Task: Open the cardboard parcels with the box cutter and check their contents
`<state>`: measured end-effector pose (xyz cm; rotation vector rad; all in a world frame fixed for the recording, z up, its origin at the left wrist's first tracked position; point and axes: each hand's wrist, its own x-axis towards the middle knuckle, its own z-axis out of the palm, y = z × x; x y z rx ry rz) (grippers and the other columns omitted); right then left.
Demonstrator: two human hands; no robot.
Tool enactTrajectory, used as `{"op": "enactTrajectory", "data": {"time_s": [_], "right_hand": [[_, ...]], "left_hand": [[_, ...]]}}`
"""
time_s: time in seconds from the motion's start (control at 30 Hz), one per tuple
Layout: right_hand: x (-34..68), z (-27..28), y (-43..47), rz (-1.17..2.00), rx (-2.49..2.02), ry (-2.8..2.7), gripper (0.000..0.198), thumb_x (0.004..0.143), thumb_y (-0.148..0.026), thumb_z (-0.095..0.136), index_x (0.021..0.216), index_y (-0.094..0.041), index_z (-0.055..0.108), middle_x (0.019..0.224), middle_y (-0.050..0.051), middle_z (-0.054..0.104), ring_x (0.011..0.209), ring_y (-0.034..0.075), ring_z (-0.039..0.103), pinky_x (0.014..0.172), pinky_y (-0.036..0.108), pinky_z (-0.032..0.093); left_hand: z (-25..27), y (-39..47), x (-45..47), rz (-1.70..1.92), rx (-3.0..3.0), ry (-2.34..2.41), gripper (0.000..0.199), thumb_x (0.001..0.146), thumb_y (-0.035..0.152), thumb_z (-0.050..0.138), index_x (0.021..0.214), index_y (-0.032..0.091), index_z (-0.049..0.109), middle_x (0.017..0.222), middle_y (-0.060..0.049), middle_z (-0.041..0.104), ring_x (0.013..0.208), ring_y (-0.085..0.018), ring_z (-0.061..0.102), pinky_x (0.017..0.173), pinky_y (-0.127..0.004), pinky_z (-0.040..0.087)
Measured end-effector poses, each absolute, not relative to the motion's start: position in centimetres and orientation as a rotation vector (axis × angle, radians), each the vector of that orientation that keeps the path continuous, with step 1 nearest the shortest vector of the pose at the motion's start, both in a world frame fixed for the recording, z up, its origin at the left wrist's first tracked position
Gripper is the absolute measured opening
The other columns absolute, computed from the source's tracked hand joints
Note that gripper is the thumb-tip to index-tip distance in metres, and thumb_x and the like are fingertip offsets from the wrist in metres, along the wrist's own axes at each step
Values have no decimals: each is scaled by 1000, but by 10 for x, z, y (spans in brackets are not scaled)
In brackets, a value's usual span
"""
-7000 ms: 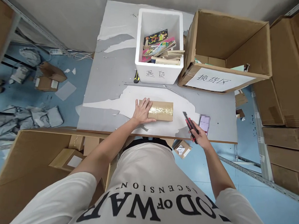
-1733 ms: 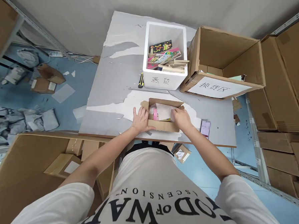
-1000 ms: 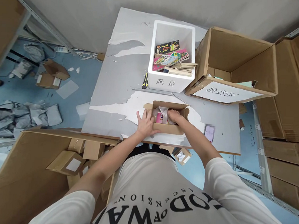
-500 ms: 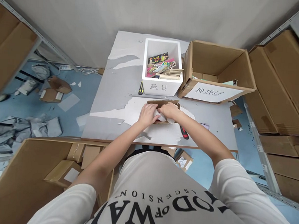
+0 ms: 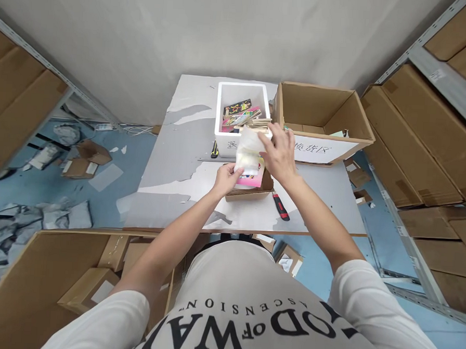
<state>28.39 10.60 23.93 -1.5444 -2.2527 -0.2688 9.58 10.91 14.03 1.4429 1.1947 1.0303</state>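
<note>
white wrap (image 5: 247, 146) is hanging btwn the two hands, above the small open carton (image 5: 249, 196), w/ its long axis running approx away from the body, far end pointing toward the foam box (image 5: 221, 145). key relation: wrap is lying up & to the right of the l hand (image 5: 225, 180) fingertips, and directly left of the r hand (image 5: 280, 155) fingertips; neither hand is clearly nearer, each being at its own edge. pink printed piece (image 5: 253, 180) is showing under the wrap's near end, over the carton mouth; whether wrap is going round it or just covering it, can't tell.

l hand: thumb & fingers are clamping the wrap at its near-left corner; whether pink piece is also in the pinch, unclear. r hand: fingers are standing apart, slightly curled, tips at the wrap's right edge, no firm pinch showing.

pose: l hand is sitting low by the carton's left end, forearm slanting in from near left; r hand is sitting higher, back of hand facing up, forearm slanting in from near right.

surroundings: red-black cutter (image 5: 281, 207) is lying on the table (image 5: 153, 207) just right of the carton; foam box w/ books (image 5: 238, 108) is standing just beyond the wrap
</note>
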Motion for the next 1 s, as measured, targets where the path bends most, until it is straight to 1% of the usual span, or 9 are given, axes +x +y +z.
{"op": "enactTrajectory", "data": {"time_s": [0.03, 0.1, 0.2, 0.3, 0.4, 0.53, 0.7, 0.87, 1.0], "right_hand": [[287, 236, 100, -242, -1596, -2132, 47, 93, -23, 42, 139, -18, 38, 134, 17, 51, 132, 31, 41, 108, 55, 25], [291, 224, 85, -100, -1650, -1946, 46, 93, -30, 42, 137, -17, 40, 130, 18, 52, 124, 31, 47, 102, 50, 36], [288, 194, 59, 354, -1640, -1775, 45, 90, -41, 48, 129, -17, 47, 113, 13, 62, 92, 23, 61, 82, 37, 50], [280, 162, 35, 811, -1606, -1609, 42, 87, -50, 51, 115, -19, 55, 91, 5, 66, 69, 17, 59, 64, 29, 50], [272, 143, 20, 1050, -1507, -1453, 36, 87, -52, 48, 99, -20, 59, 84, 4, 66, 73, 19, 62, 64, 29, 51], [268, 139, 14, 1209, -1350, -1336, 35, 86, -51, 52, 100, -20, 59, 94, 6, 70, 87, 22, 66, 75, 33, 54], [270, 144, 15, 1215, -1342, -1282, 39, 84, -55, 55, 100, -20, 62, 96, 7, 71, 86, 22, 67, 76, 34, 54], [269, 141, 14, 1265, -1309, -1178, 42, 79, -58, 63, 96, -20, 66, 89, 5, 73, 77, 20, 67, 67, 31, 53], [270, 137, 13, 1299, -1287, -1091, 40, 77, -56, 66, 94, -20, 67, 89, 5, 74, 77, 21, 68, 68, 31, 53]], "left_hand": [[142, 106, 96, 1058, 1331, 1136, 40, 75, 50, 67, 89, 13, 70, 74, -2, 68, 67, -17, 61, 64, -27, 47], [144, 96, 96, 1080, 1135, 1038, 45, 71, 51, 72, 94, 13, 69, 78, -4, 71, 70, -18, 64, 66, -29, 50], [144, 76, 95, 1074, 946, 968, 49, 66, 50, 77, 98, 13, 69, 81, -5, 73, 72, -19, 66, 68, -30, 53], [139, 55, 93, 1056, 884, 956, 48, 65, 47, 79, 98, 14, 69, 82, -5, 74, 71, -18, 67, 68, -30, 53], [131, 41, 91, 1040, 862, 977, 46, 66, 48, 78, 96, 14, 70, 82, -5, 74, 72, -18, 67, 69, -29, 52], [127, 32, 84, 1013, 806, 1002, 49, 66, 54, 77, 95, 14, 70, 77, -4, 72, 65, -16, 65, 63, -29, 51], [131, 36, 59, 1096, 822, 1120, 46, 64, 55, 77, 81, 13, 68, 62, 1, 65, 50, -9, 53, 49, -21, 40], [126, 57, 7, 1306, 806, 1370, 53, 57, 56, 78, 83, 12, 68, 67, 0, 65, 56, -11, 55, 56, -22, 42], [101, 75, -41, 1431, 769, 1512, 50, 64, 54, 71, 87, 11, 66, 69, -1, 64, 62, -12, 56, 63, -24, 45]]}}
